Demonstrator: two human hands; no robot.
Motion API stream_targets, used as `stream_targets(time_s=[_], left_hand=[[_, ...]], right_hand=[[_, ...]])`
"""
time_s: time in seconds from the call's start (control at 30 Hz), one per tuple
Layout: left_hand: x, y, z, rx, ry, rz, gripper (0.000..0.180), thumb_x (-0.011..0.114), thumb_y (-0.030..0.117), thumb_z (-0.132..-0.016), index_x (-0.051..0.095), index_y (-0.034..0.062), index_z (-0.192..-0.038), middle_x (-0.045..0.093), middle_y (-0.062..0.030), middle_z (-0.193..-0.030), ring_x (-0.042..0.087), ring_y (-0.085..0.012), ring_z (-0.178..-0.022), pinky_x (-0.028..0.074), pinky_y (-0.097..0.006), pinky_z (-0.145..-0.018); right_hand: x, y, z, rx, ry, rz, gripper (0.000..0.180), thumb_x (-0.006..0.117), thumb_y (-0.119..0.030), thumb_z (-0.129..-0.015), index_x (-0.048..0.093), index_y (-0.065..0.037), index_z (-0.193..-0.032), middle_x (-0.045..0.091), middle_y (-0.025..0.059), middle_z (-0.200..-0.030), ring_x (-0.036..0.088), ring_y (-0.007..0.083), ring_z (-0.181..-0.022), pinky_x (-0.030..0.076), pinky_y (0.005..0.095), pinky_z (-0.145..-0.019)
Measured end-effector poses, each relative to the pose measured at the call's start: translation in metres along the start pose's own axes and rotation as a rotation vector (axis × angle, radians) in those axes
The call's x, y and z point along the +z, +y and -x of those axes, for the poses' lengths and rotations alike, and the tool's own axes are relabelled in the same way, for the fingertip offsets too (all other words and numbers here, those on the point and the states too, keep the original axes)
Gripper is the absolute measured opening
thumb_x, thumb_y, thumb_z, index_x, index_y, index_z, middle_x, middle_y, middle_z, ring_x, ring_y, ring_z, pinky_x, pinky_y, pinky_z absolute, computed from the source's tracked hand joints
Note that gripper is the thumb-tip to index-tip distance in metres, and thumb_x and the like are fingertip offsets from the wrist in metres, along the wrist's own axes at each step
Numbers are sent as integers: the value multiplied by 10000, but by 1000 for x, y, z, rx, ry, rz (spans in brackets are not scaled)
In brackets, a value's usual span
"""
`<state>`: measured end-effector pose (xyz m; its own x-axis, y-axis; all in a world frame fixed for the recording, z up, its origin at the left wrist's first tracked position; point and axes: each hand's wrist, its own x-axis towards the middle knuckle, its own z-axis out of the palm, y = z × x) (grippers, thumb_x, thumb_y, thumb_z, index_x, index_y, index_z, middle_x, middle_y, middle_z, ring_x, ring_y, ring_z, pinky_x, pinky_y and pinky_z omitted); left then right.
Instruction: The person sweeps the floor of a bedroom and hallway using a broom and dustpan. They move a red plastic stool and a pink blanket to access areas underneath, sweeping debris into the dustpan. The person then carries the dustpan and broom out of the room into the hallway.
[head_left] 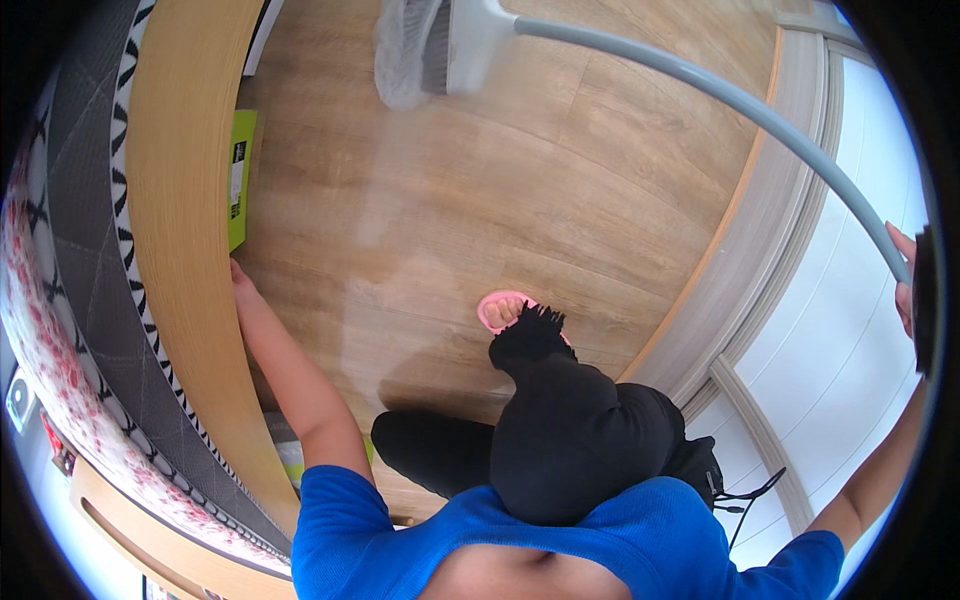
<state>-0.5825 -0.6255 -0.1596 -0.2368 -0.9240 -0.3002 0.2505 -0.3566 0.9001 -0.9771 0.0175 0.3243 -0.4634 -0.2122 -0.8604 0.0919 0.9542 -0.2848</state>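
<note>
My right hand (903, 282) is at the far right edge, closed around the grey handle (760, 112) of a broom. The handle arcs up and left to the white broom head (440, 45), whose pale bristles rest on the wooden floor (520, 200) at the top. My left hand (238, 276) reaches down along the light wooden bed frame (180, 200) on the left; its fingers are hidden against the frame's lower edge. I wear a blue top, black trousers and a pink sandal (503, 309).
A mattress with a grey and black-and-white patterned side (90, 230) lies on the frame. A green flat box (240, 180) sits under the frame's edge. A white door with a pale wooden threshold (770, 250) is on the right.
</note>
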Motion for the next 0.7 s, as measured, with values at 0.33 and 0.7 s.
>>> stream_targets(time_s=[0.33,0.7], left_hand=[[-74,18,43,-130,86,22,209,502,242,-804,483,61,-908,469,-64,-752,431,-170,-598,358,-252,-474],[16,50,129,-171,-51,193,358,476,149,-851,411,-68,-1128,464,-207,-1095,457,-329,-1041,442,-445,-880]], right_hand=[[45,-55,-15,-331,-152,336,423,565,-20,-770,497,-73,-1184,461,-39,-605,380,24,-499,301,158,-434],[32,-83,12,53,-45,383,419,568,-48,-785,488,-94,-1194,440,-50,-586,365,27,-482,296,164,-419]])
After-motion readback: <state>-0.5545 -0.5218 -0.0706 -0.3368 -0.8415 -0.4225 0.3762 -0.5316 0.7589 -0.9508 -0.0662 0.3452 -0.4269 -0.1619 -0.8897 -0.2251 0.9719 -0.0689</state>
